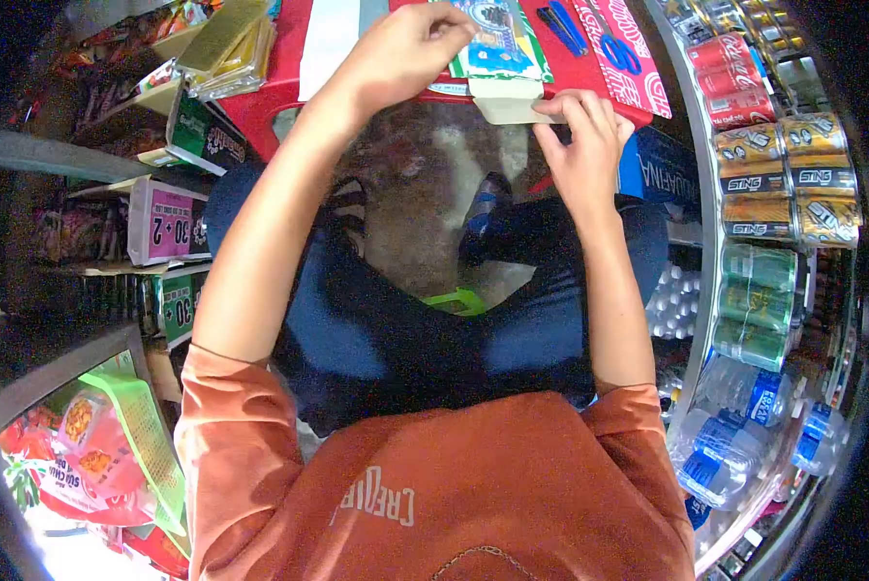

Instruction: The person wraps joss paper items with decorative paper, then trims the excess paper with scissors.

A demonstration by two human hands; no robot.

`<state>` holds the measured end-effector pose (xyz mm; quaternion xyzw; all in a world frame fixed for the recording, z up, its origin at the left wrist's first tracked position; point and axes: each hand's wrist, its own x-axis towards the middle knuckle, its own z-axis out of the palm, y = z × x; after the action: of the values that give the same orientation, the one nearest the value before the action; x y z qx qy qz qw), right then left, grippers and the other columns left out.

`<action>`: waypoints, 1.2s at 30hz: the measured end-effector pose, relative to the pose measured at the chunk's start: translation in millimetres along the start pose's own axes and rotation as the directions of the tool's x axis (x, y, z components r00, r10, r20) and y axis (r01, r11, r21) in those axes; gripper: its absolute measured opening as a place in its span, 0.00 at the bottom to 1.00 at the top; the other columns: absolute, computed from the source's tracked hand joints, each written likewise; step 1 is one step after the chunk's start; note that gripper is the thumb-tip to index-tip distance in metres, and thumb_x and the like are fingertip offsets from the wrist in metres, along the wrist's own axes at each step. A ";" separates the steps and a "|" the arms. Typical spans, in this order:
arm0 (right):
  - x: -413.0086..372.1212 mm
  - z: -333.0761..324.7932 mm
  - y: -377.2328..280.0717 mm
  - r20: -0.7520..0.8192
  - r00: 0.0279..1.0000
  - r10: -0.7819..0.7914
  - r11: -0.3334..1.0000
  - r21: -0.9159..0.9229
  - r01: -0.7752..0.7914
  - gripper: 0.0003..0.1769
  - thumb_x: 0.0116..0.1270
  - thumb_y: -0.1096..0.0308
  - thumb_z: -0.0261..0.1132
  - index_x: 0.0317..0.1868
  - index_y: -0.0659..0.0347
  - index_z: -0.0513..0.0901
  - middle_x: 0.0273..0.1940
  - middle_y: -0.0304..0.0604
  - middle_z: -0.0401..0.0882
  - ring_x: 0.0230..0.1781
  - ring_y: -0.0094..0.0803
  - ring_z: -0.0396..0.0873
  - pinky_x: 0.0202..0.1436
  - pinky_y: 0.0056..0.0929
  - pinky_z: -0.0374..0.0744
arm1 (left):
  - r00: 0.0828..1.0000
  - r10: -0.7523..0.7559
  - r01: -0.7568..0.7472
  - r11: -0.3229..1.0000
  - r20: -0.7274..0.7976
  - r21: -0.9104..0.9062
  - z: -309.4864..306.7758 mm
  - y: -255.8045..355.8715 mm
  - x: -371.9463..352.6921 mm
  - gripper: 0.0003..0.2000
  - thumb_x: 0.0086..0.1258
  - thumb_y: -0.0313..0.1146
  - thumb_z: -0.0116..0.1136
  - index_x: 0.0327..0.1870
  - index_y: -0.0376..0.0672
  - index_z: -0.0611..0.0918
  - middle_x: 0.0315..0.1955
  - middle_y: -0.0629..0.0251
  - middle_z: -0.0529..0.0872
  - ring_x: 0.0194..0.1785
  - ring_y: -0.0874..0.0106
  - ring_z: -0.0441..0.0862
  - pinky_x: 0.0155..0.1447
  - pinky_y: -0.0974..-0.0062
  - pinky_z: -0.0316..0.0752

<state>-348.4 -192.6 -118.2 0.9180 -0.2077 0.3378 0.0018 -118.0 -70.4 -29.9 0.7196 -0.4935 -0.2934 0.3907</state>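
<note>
A flat green-and-white carton with a blue printed picture (500, 39) lies at the near edge of the red table (434, 94). Its pale cardboard flap (508, 108) sticks out past that edge towards me. My left hand (405, 50) is over the carton's left side, thumb and fingers pinched together; what they grip, if anything, I cannot make out. At the flap's right end is my right hand (589, 136), its fingers bent and the thumb apart, a fingertip touching or very near the flap.
Blue-handled scissors (620, 55) and a blue box cutter (564, 31) lie right of the carton. A white sheet (330, 44) is on the left. Shelves with packets stand left, beside stacked yellowish packs (231, 58). Drink cans (788, 179) and water bottles (730, 445) line the right.
</note>
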 end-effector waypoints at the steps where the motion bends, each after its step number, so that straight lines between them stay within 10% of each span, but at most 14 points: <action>1: 0.6 -0.1 -0.1 -0.008 1.000 0.005 1.000 0.002 -0.005 0.15 0.55 0.67 0.78 0.43 0.48 0.86 0.45 0.33 0.81 0.51 0.37 0.78 0.57 0.41 0.65 | 0.990 0.128 -0.126 0.991 -0.058 0.037 4.0 -8.9 9.2 0.20 0.79 0.43 0.57 0.56 0.34 0.85 0.52 0.40 0.88 0.60 0.51 0.85 0.66 0.58 0.76; 4: 2.1 0.4 -2.1 -0.030 0.999 0.016 1.000 0.008 -0.016 0.15 0.54 0.67 0.78 0.43 0.49 0.86 0.43 0.32 0.82 0.49 0.36 0.79 0.57 0.40 0.65 | 0.889 0.420 -0.388 0.902 -0.183 0.188 20.9 -43.3 44.4 0.19 0.77 0.41 0.55 0.55 0.31 0.85 0.50 0.39 0.88 0.59 0.45 0.84 0.64 0.53 0.76; 19: 5.3 11.7 -6.6 -0.010 0.999 -0.045 0.999 -0.007 0.044 0.21 0.49 0.65 0.80 0.46 0.45 0.88 0.45 0.32 0.83 0.46 0.33 0.79 0.55 0.38 0.65 | 0.659 0.730 -0.375 0.529 -0.183 0.762 54.4 -111.2 80.7 0.23 0.81 0.42 0.54 0.67 0.33 0.79 0.62 0.38 0.83 0.67 0.48 0.82 0.71 0.53 0.74; 36: 12.9 19.7 -0.7 -0.047 0.999 -0.028 1.000 -0.003 0.028 0.17 0.52 0.65 0.79 0.44 0.46 0.89 0.46 0.33 0.85 0.47 0.34 0.81 0.55 0.38 0.67 | 0.840 0.530 -0.355 0.701 -0.118 0.619 51.7 -110.5 74.4 0.27 0.83 0.47 0.49 0.72 0.34 0.75 0.69 0.37 0.76 0.73 0.44 0.74 0.79 0.51 0.65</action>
<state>-327.1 -199.7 -125.3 0.9127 -0.1950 0.3589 0.0123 -81.3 -131.5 -153.8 0.6956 -0.6557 0.0807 0.2821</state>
